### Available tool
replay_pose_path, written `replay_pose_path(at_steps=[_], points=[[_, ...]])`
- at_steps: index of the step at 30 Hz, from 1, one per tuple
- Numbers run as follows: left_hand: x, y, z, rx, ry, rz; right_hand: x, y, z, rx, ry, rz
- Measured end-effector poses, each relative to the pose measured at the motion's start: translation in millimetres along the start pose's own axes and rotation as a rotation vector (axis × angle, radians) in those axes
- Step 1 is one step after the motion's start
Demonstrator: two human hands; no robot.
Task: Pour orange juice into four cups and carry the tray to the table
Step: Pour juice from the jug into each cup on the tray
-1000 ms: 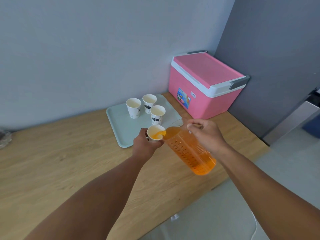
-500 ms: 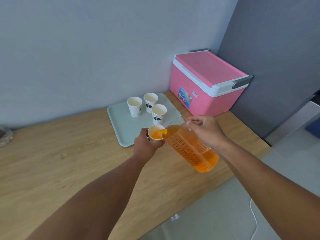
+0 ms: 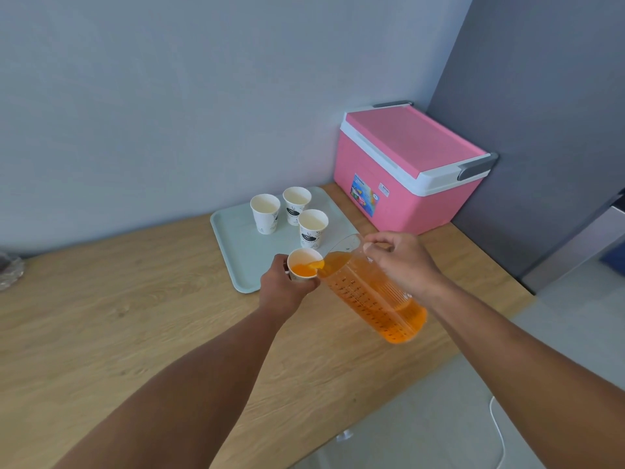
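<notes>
Fingers: left hand [image 3: 285, 286] grasps cup [image 3: 304, 265] | right hand [image 3: 402, 262] grasps tilted jug [image 3: 372, 292] | juice orange

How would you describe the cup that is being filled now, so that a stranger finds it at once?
Start at the pink cooler box in the corner, then go to the pale green tray beside it on the wooden counter. The cup is at the tray's near edge, held in the left hand. Unlike the three empty cups behind, it holds orange juice.
</notes>
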State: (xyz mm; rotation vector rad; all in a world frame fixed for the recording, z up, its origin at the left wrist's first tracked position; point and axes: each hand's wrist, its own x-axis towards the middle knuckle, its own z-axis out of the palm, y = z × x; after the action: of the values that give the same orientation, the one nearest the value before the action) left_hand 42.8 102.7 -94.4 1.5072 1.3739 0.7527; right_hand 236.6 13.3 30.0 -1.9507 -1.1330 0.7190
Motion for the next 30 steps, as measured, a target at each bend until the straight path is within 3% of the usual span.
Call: replay_pose_path(at_steps=[20, 30], points=[[18.4, 0.4, -2.9, -0.004, 0.029, 0.016, 8.3, -0.4, 5.6, 0.092, 0.026, 0.040], [34.4, 4.7, -7.6, -0.008, 0.050, 0.011, 14.5, 6.2, 17.1, 0.306, 0.098, 0.214]])
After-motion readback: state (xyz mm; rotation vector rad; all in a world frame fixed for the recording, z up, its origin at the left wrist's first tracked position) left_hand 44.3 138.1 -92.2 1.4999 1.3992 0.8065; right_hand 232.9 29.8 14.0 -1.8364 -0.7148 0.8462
